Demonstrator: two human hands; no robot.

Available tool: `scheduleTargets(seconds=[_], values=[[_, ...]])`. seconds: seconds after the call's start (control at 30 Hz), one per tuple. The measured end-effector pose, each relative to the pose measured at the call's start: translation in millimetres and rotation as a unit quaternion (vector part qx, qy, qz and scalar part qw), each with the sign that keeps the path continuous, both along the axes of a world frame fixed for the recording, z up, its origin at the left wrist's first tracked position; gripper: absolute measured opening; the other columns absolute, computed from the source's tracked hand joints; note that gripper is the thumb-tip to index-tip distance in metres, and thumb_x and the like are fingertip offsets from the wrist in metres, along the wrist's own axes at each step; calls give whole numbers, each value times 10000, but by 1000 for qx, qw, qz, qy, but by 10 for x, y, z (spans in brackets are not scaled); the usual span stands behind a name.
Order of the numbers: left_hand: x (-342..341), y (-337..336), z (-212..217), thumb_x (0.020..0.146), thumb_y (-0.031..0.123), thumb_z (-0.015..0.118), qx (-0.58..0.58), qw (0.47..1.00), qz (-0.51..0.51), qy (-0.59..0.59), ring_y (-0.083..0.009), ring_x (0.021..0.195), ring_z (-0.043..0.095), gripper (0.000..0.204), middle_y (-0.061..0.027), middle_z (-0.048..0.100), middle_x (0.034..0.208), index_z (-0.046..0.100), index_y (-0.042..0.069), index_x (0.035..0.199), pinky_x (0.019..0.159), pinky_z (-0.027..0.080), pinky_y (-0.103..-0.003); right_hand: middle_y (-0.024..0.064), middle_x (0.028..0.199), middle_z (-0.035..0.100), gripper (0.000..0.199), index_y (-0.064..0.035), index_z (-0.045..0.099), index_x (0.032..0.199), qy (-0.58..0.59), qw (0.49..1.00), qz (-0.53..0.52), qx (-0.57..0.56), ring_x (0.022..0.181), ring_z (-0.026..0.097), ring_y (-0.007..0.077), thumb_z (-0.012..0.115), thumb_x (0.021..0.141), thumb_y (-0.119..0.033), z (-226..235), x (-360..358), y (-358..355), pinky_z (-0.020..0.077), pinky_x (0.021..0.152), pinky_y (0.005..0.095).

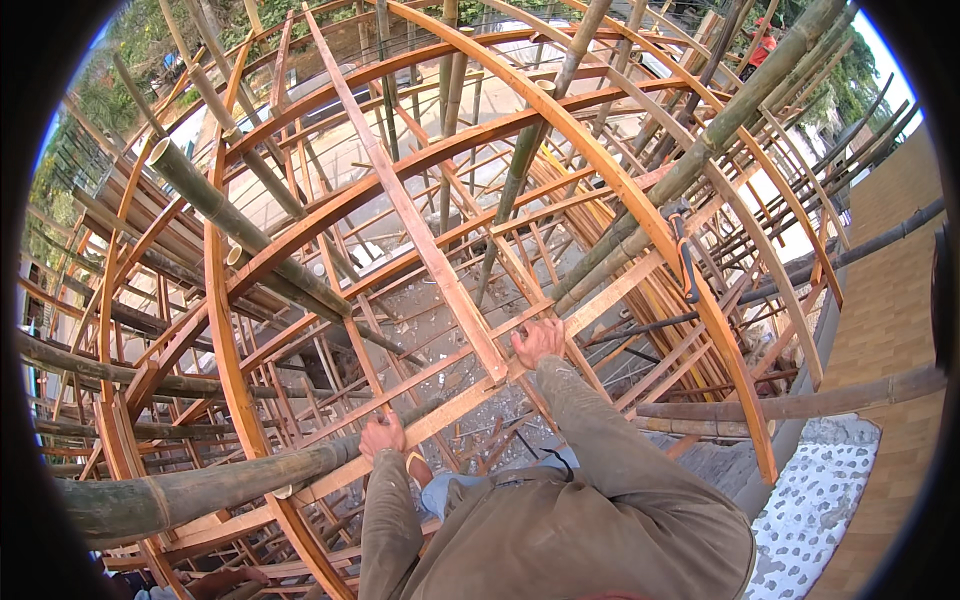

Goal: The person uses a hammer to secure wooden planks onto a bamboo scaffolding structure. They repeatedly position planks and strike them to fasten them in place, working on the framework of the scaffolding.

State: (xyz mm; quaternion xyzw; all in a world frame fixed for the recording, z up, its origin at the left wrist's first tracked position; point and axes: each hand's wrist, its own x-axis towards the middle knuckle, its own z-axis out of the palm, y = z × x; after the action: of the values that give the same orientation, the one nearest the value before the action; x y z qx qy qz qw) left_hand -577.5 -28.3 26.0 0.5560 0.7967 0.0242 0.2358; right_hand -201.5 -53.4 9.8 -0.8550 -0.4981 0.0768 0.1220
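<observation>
I look down through a framework of curved orange-brown wooden ribs and bamboo poles. My left hand point(383, 436) grips a flat wooden batten point(455, 408) that runs diagonally under me. My right hand point(538, 341) is closed on the same batten where a long straight plank point(420, 235) crosses it. Grey-brown sleeves cover both forearms. A thick bamboo pole point(190, 492) ends just left of my left hand.
A hammer point(684, 255) hangs on a curved rib point(640, 205) to the right. Slanting bamboo poles point(250, 235) cross the frame. Rubble lies on the ground far below. A tiled roof point(890, 330) and gravel-topped ledge point(815, 500) sit right. A person in red point(762, 42) stands at top right.
</observation>
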Motion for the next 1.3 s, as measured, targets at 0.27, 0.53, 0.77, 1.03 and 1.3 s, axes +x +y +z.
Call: scheduleTargets(seconds=[0.27,0.53,0.77,1.03,1.3], values=[[-18,-9,-30,865,458,649,8,1000,-1,0,-403,1018,698,456,-229,740,1029,761,59,1056,909,516,-493,122,937,743,379,-82,766,908,1,1000,-6,19,1011,644,267,625,852,-429,70,-36,-8,347,1028,418],[-56,8,-98,863,460,645,-3,1000,-8,-8,-398,1023,701,463,-225,740,1055,763,78,1096,911,520,-498,112,923,742,372,-89,766,876,0,1000,-2,31,1008,637,256,619,849,-430,65,-42,-12,350,1000,412],[-46,4,-83,894,471,631,-19,1000,-6,3,-376,1063,692,446,-181,748,1075,746,86,1089,950,507,-468,116,927,740,378,-98,768,890,12,1000,-9,1,1021,630,267,629,845,-446,64,-34,0,348,993,410],[-38,-5,-43,861,499,639,-20,1000,3,-6,-393,1062,693,494,-219,738,1088,764,92,1112,949,507,-497,114,938,741,369,-91,766,897,13,1000,-1,28,1028,627,269,636,853,-433,12,-22,-21,352,1000,413],[-39,1,-87,859,485,642,-9,1000,-6,5,-392,1028,702,470,-214,744,1051,769,93,1085,930,512,-500,108,968,743,363,-89,769,908,17,999,4,40,1041,629,264,641,850,-423,60,-13,-34,352,1014,419]])
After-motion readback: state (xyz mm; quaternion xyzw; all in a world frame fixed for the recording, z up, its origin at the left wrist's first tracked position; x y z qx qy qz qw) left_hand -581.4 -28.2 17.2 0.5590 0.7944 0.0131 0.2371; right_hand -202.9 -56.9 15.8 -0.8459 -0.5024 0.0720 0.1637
